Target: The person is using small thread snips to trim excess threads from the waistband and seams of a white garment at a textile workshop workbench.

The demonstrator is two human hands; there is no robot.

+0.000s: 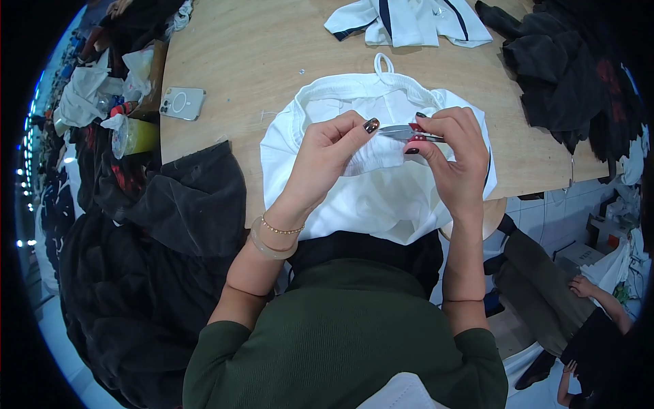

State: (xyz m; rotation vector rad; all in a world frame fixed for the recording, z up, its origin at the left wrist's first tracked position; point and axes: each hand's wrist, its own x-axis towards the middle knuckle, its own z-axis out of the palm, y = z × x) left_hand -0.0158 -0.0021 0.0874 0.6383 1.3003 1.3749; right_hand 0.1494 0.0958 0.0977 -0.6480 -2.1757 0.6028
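Note:
A white garment (368, 204) with a gathered elastic waistband lies over the near edge of the table and hangs toward my lap. A white cord loop (383, 65) sticks up from the far side of its band. With thumb and fingers together, my left hand (327, 146) pinches the near part of the waistband. My right hand (456, 146) grips small thread snips (398, 131) with metal blades and red on the handle. The blades point left, close to my left thumb tip and just above the band. Whether they touch a thread is too small to tell.
The wooden table (225, 61) bears a silver phone (182, 103) at left and a folded white garment (412, 20) at the far side. Dark garments (558, 75) are heaped at right, more dark cloth (197, 198) at left. A yellow drink cup (136, 138) stands beside the table. Another person (552, 293) sits lower right.

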